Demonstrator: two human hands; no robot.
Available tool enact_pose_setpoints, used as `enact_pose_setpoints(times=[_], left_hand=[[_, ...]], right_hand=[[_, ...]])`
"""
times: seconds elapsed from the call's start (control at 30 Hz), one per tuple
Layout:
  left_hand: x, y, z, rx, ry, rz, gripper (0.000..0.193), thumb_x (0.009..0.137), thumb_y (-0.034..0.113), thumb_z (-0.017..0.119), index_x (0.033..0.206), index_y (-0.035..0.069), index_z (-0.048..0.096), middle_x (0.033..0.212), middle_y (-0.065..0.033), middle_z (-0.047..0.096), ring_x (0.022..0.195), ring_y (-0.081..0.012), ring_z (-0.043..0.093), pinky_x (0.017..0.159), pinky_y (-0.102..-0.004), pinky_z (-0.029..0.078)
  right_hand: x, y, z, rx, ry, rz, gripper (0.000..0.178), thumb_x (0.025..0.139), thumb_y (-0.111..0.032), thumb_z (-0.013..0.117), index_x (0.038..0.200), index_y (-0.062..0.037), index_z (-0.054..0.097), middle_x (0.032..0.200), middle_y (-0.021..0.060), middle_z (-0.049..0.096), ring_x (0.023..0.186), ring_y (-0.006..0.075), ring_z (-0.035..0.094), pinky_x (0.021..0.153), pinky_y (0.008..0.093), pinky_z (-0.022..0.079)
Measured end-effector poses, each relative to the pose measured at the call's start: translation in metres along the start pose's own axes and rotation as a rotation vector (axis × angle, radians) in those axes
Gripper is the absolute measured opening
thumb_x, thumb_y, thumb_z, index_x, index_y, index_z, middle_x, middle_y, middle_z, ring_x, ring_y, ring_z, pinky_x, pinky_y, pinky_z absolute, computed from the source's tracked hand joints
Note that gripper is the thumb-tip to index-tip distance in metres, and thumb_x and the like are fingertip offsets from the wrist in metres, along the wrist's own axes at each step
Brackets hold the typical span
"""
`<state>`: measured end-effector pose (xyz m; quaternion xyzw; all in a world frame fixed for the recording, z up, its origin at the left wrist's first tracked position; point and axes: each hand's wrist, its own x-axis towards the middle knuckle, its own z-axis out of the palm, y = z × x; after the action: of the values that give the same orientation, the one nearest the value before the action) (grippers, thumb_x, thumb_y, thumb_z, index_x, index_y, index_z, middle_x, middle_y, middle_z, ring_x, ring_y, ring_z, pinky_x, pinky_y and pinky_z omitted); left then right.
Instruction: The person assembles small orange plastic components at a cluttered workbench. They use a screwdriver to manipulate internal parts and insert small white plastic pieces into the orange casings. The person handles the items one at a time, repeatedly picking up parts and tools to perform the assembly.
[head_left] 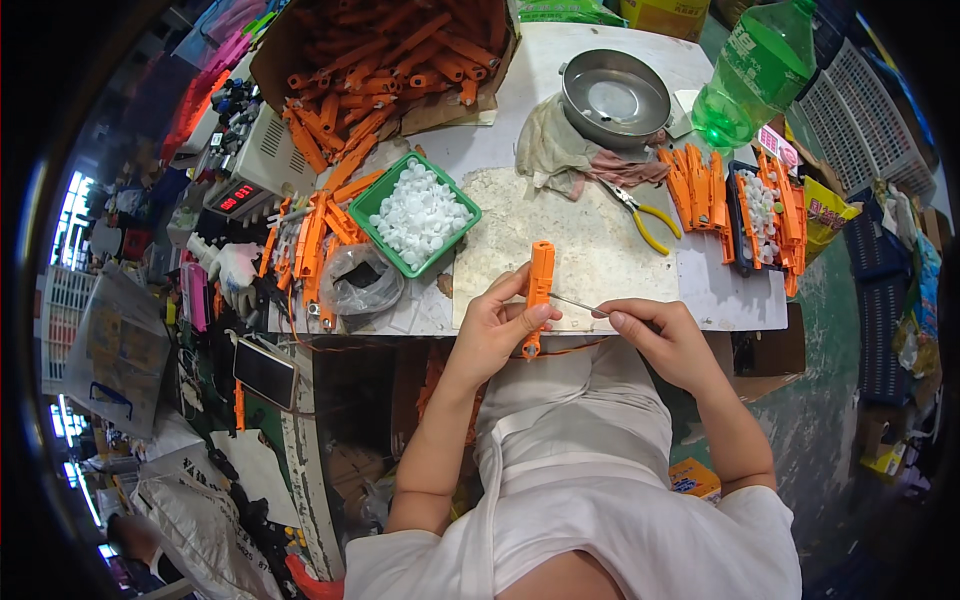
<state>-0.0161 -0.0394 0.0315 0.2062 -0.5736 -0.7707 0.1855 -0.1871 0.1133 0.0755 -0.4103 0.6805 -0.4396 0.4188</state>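
Note:
Upright over the table's near edge stands a long orange plastic part (541, 272), its lower half wrapped by the fingers of my left hand (487, 335). My right hand (660, 335) pinches a slim metal tool (575, 304), which lies almost level. The tool's far end meets the side of the orange part near my left fingertips; exactly what it touches there is too small to make out. Beyond my hands, a green basket (471, 222) holds many small white plastic caps (420, 215). Yellow-handled pliers (645, 222) lie with their handles toward me.
A cardboard box (275, 70) of orange parts fills the back left. Round metal pan (615, 95), rag (550, 150) and green bottle (755, 75) stand farther back. Orange parts (697, 190) and a dark tray (742, 225) line the right; a clear bag (362, 282) lies left.

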Motion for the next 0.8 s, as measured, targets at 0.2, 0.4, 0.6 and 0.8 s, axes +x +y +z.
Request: enact_pose_setpoints(times=[0.2,0.4,0.6,0.8], left_hand=[[-0.003,0.000,0.003,0.045,0.000,-0.035,0.055,0.090,0.009,0.061,0.137,-0.006,0.038,0.107,-0.0057,0.048,0.090,-0.0154,0.064,0.075,-0.0237,0.052],[0.000,-0.004,0.005,0.049,0.035,-0.035,0.054,0.090,0.010,0.061,0.137,-0.006,0.038,0.108,-0.0068,0.050,0.089,-0.0151,0.064,0.075,-0.0238,0.052],[0.011,-0.009,0.007,-0.159,0.138,-0.006,0.050,0.090,0.015,0.063,0.130,-0.007,0.043,0.103,-0.0143,0.063,0.090,-0.0203,0.066,0.076,-0.0282,0.054],[0.015,-0.006,0.008,-0.261,0.137,0.019,0.044,0.091,0.015,0.062,0.127,-0.004,0.045,0.103,-0.0131,0.063,0.095,-0.0205,0.065,0.081,-0.0294,0.053]], right_hand=[[0.007,0.016,-0.009,0.235,-0.106,0.137,0.024,0.091,-0.016,0.056,0.110,-0.0033,0.065,0.066,0.0053,0.059,0.055,0.0078,0.049,0.052,0.0252,0.042],[-0.005,0.015,0.010,-0.699,0.202,-0.606,0.022,0.084,-0.004,0.061,0.106,-0.0013,0.064,0.061,0.0072,0.053,0.051,0.0213,0.052,0.047,0.0299,0.041],[-0.002,0.007,0.010,-0.425,0.181,-0.448,0.022,0.083,-0.004,0.061,0.105,-0.0032,0.064,0.078,0.0136,0.066,0.066,0.0285,0.064,0.057,0.0339,0.051],[-0.001,0.005,0.008,-0.380,0.101,-0.345,0.019,0.087,-0.009,0.058,0.103,-0.0016,0.066,0.082,0.0173,0.067,0.069,0.0303,0.065,0.063,0.0347,0.051]])
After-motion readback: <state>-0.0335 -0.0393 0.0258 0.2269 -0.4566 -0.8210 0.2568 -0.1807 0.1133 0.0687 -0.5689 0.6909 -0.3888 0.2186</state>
